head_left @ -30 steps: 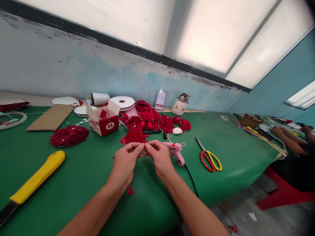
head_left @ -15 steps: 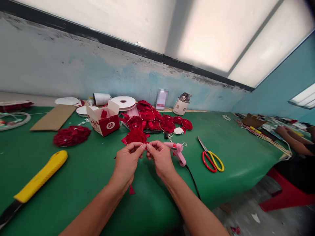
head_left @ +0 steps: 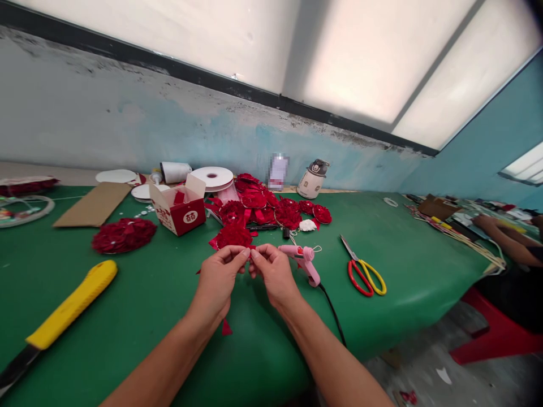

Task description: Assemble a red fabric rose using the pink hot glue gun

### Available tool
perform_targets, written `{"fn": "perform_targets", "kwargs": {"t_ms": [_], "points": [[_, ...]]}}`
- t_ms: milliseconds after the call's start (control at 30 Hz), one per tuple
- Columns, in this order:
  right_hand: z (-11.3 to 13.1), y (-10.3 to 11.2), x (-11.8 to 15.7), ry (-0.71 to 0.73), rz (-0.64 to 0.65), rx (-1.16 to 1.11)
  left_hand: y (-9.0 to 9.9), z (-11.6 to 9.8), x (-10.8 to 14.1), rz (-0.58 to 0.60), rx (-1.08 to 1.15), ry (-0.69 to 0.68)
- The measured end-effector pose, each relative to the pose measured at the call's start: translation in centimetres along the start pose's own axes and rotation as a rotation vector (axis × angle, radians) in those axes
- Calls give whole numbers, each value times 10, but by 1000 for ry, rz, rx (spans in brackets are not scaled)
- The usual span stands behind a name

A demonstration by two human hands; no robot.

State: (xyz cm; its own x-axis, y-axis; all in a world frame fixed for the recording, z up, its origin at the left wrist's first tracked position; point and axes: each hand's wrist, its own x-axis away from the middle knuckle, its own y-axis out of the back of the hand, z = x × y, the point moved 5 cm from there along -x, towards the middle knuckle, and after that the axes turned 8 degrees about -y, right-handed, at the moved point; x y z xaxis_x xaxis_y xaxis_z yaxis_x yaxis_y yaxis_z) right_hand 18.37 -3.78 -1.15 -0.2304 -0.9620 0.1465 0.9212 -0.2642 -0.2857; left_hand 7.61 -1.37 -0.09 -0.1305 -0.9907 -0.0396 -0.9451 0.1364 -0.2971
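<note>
Thumbs and fingertips of my left hand [head_left: 218, 277] and my right hand [head_left: 274, 274] pinch a small piece of red fabric [head_left: 251, 247] between them, mostly hidden by the fingers. Just beyond lies a red fabric flower [head_left: 233, 234], in front of a pile of red flowers [head_left: 254, 200]. A pink glue gun [head_left: 304, 260] rests to the right of my right hand, its black cord running toward the table's front edge. Below my left wrist a pointed red ribbon end [head_left: 227, 327] shows.
Scissors [head_left: 360, 271] with red and yellow handles lie at the right; a yellow-handled tool [head_left: 72, 305] is at the left. Behind stand a red and white box [head_left: 180, 212], a ribbon spool [head_left: 212, 178] and a bottle [head_left: 313, 180]. Another person's arms [head_left: 504, 237] show at far right.
My right hand has shifted slightly left, uncovering a little more of the glue gun. Both hands keep their pinch on the red fabric.
</note>
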Motion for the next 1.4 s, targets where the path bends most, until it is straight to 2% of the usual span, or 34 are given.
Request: {"fn": "perform_targets", "kwargs": {"t_ms": [300, 600, 867, 1067, 1233, 1400], "points": [[0, -4, 1, 21, -8, 65, 2, 4, -1, -37, 48, 43], [-4, -1, 2, 17, 11, 178, 10, 3, -6, -29, -107, 118], [-1, -3, 4, 14, 24, 114, 9, 8, -6, -25, 47, 200], [-2, -3, 3, 20, 58, 135, 5, 11, -6, 90, 70, 228], [-5, -4, 3, 28, 70, 180, 10, 16, -10, 41, 43, 204], [-4, -5, 4, 31, 65, 123, 9, 14, -8, 70, 78, 236]]}}
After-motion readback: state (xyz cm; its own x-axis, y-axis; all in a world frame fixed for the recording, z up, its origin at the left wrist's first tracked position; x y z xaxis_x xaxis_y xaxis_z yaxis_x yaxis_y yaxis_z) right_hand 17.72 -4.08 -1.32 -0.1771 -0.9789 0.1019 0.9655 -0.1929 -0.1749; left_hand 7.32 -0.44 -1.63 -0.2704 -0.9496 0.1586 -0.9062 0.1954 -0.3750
